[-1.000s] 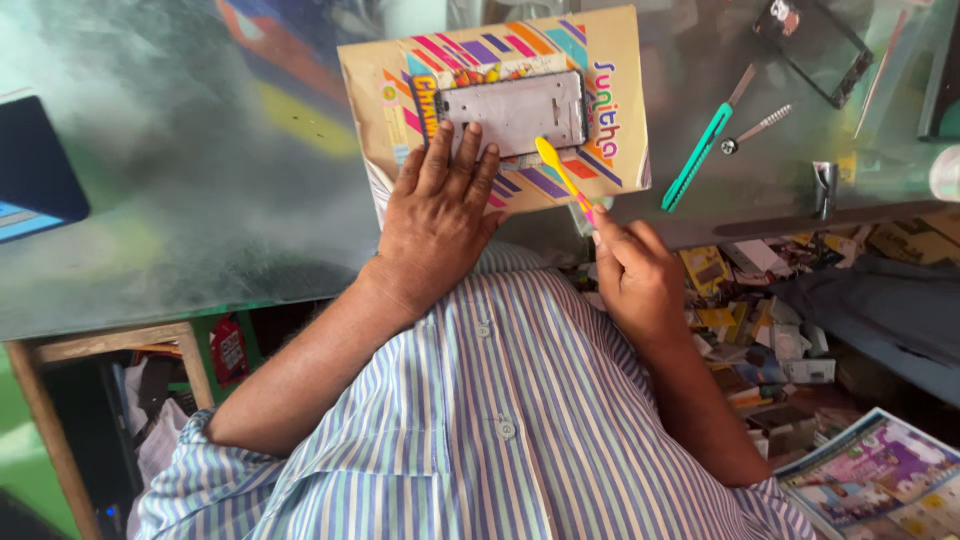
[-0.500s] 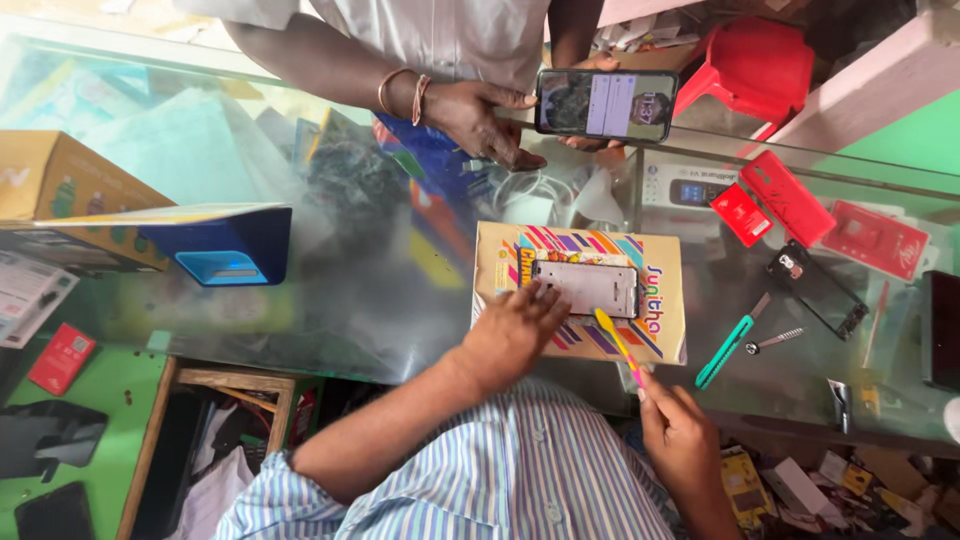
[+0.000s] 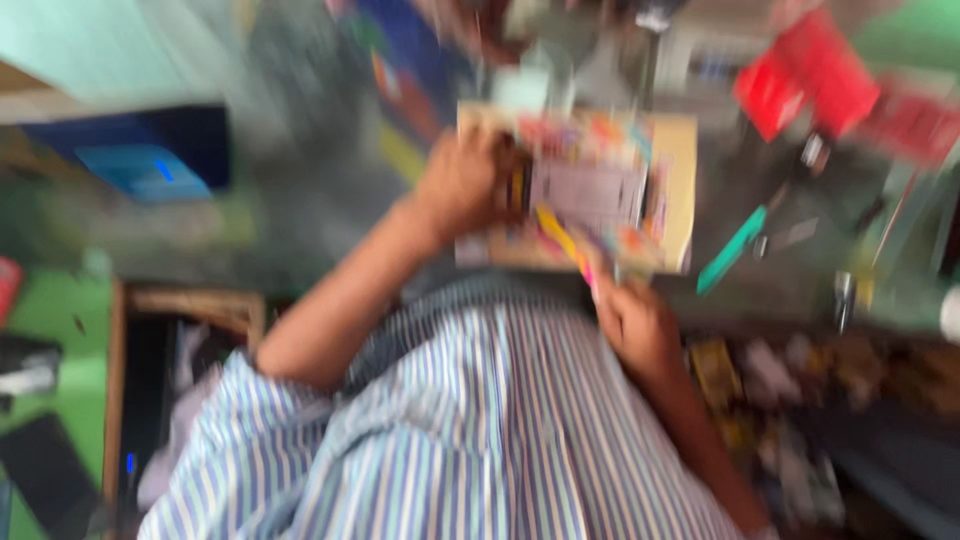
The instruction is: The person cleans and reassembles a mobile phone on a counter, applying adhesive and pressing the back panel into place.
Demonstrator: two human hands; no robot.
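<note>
A glass surface (image 3: 300, 210) carries a colourful booklet (image 3: 672, 160) with a grey phone (image 3: 588, 192) lying on top. The left hand (image 3: 462, 182) rests curled on the phone's left edge, touching it. The right hand (image 3: 634, 325), just below the booklet, is closed around a thin yellow tool (image 3: 558, 235) whose tip reaches the phone's lower edge. A green pen (image 3: 732, 250) lies to the right, apart; everything is blurred

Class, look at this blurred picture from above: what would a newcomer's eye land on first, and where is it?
First, the colourful striped card at top centre of the glass counter, with a pale flat device lying on it. The left hand presses at the device's edge, while the right hand below holds a yellow tool. A red box sits at upper right.
</note>
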